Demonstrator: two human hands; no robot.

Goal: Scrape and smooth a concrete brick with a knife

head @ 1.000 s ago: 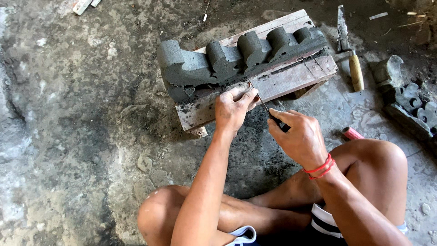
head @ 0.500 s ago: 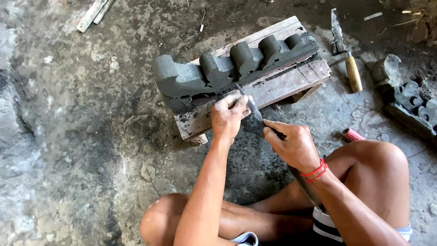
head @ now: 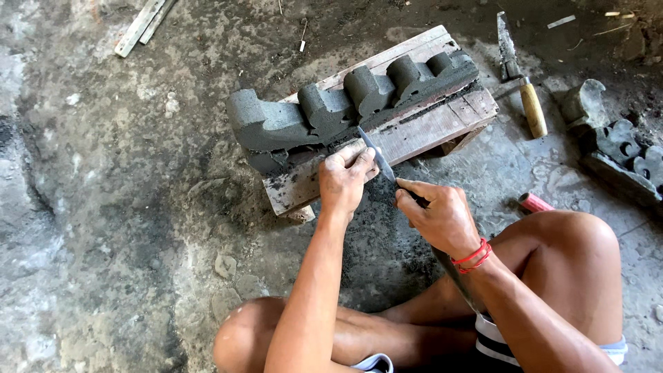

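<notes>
A dark grey carved block [head: 331, 110] with several rounded lobes lies on a low wooden pallet [head: 428, 131] on the ground. My right hand [head: 438, 214] grips the handle of a thin metal blade [head: 376, 155] whose tip touches the block's lower front edge. My left hand [head: 345, 176] rests on the pallet's front plank, fingers bent and pressed against the blade near its tip. A red band circles my right wrist. My bare knees frame the bottom of the view.
A hammer-like tool with a wooden handle [head: 532, 103] lies right of the pallet. More dark carved pieces [head: 621, 148] sit at the right edge. A red-handled object [head: 533, 202] lies by my right knee. Wooden strips [head: 141, 24] lie at top left on rough concrete.
Both hands and the blade have shifted slightly; the blade tip has slid along the block's lower edge. The view has drifted a little, so the block sits lower and more central.
</notes>
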